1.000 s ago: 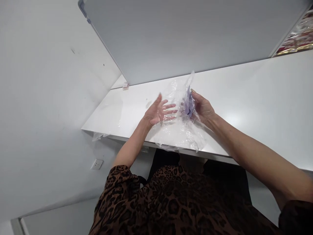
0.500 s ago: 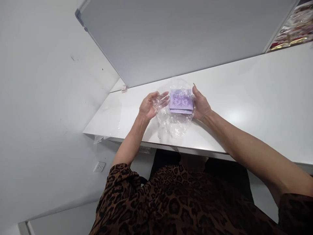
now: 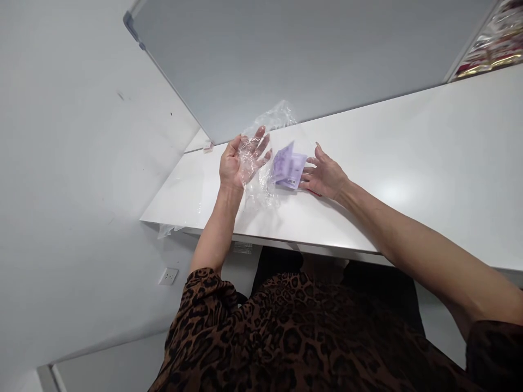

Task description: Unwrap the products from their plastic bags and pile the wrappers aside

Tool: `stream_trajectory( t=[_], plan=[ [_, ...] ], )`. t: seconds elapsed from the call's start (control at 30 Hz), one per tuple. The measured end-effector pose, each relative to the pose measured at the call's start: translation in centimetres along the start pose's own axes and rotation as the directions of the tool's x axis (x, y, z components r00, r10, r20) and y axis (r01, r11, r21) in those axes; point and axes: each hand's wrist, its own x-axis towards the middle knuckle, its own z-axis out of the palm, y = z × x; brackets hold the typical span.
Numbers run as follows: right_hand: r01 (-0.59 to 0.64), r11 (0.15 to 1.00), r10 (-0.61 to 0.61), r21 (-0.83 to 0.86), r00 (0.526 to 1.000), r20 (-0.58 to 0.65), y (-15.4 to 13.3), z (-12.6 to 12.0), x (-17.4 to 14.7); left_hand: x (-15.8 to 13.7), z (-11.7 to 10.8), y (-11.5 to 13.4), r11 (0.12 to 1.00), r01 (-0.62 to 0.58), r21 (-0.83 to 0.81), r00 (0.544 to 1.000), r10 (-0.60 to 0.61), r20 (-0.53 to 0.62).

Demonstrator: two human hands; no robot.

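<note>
My left hand [image 3: 241, 160] holds a crumpled clear plastic bag [image 3: 259, 190], the thumb bent and the fingers spread behind the film. The bag's upper part rises past my fingertips toward the grey-white panel. Just right of it, above the white table, is a small purple folded card or packet [image 3: 289, 167], tilted and partly open, slightly blurred, with a small barcode-like mark at its lower edge. Its left side lies against or behind the film. My right hand [image 3: 322, 175] is open beside the card's right edge, fingertips close to it; I cannot tell whether they touch.
A long white table [image 3: 408, 158] runs across the view. Behind it leans a large grey-white panel [image 3: 306, 60]. Shiny wrapped packages [image 3: 496, 46] lie at the far right. A small pale piece [image 3: 208, 146] sits at the panel's foot. Clear film [image 3: 165, 231] hangs from the table's left edge.
My left hand has moved up and left, pulling the bag away from the card. The purple card has shifted left, tilted and come partly open. My right hand's fingers have straightened and released their grip.
</note>
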Motion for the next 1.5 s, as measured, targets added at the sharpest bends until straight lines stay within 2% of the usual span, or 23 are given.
stream_trajectory(
  t=[0.17, 0.37, 0.53, 0.63, 0.77, 0.83, 0.9, 0.97, 1.07, 1.13, 1.2, 1.3, 1.37, 1.43, 1.5],
  plan=[
    [-0.022, 0.999, 0.023, 0.034, 0.999, -0.029, -0.1, 0.3, 0.0, 0.1, 0.5, -0.6, 0.997, -0.069, -0.044, 0.998, 0.069, 0.011],
    [-0.091, 0.995, 0.085, -0.04, 0.987, -0.135, -0.3, 0.4, -0.1, 1.0, 0.1, 0.5, 0.974, -0.217, -0.072, 0.976, 0.215, -0.034],
    [-0.136, 0.986, 0.123, -0.092, 0.984, -0.13, -1.7, 0.0, -0.2, 1.7, -3.7, 2.1, 0.947, -0.318, -0.055, 0.943, 0.309, -0.122],
    [-0.092, 0.991, 0.075, -0.094, 0.983, -0.165, -2.9, -0.3, -0.3, 1.8, -7.1, 2.2, 0.94, -0.333, -0.081, 0.928, 0.311, -0.203],
    [0.049, 0.991, -0.086, -0.128, 0.951, -0.298, -4.9, -0.9, -0.5, 1.6, -11.4, 1.2, 0.975, -0.221, -0.011, 0.904, 0.201, -0.378],
    [0.123, 0.979, -0.176, -0.165, 0.915, -0.362, -5.9, -1.4, -0.6, 1.4, -13.2, 0.6, 0.99, -0.105, 0.098, 0.863, 0.14, -0.485],
    [0.178, 0.967, -0.237, -0.182, 0.891, -0.387, -6.7, -1.9, -0.8, 1.1, -14.7, 0.2, 0.967, 0.009, 0.256, 0.82, 0.14, -0.555],
    [0.195, 0.964, -0.253, -0.183, 0.884, -0.394, -7.2, -2.5, -0.9, 0.7, -16.0, 0.2, 0.899, 0.106, 0.425, 0.799, 0.178, -0.574],
    [0.188, 0.96, -0.262, -0.209, 0.869, -0.421, -7.1, -2.9, -0.8, -0.3, -17.7, 0.8, 0.716, 0.244, 0.655, 0.799, 0.234, -0.554],
    [0.183, 0.956, -0.267, -0.23, 0.865, -0.424, -6.8, -3.0, -0.6, -1.0, -18.5, 1.3, 0.61, 0.308, 0.73, 0.808, 0.238, -0.539],
    [0.179, 0.954, -0.267, -0.24, 0.872, -0.41, -6.4, -3.3, -0.4, -1.6, -19.0, 1.9, 0.579, 0.331, 0.745, 0.81, 0.231, -0.54],
    [0.173, 0.946, -0.273, -0.274, 0.883, -0.382, -5.8, -4.0, 0.2, -1.7, -19.4, 3.3, 0.61, 0.229, 0.759, 0.849, 0.256, -0.462],
    [0.151, 0.936, -0.274, -0.318, 0.88, -0.389, -5.5, -4.8, 0.7, -1.1, -19.8, 4.8, 0.632, 0.098, 0.769, 0.851, 0.347, -0.394],
    [0.129, 0.923, -0.285, -0.362, 0.862, -0.419, -5.1, -5.5, 1.3, -0.3, -20.6, 6.7, 0.644, -0.009, 0.765, 0.791, 0.473, -0.388],
    [0.119, 0.912, -0.3, -0.393, 0.845, -0.442, -4.8, -6.0, 1.8, 0.3, -22.1, 8.6, 0.652, -0.063, 0.756, 0.692, 0.574, -0.438]
  ],
)
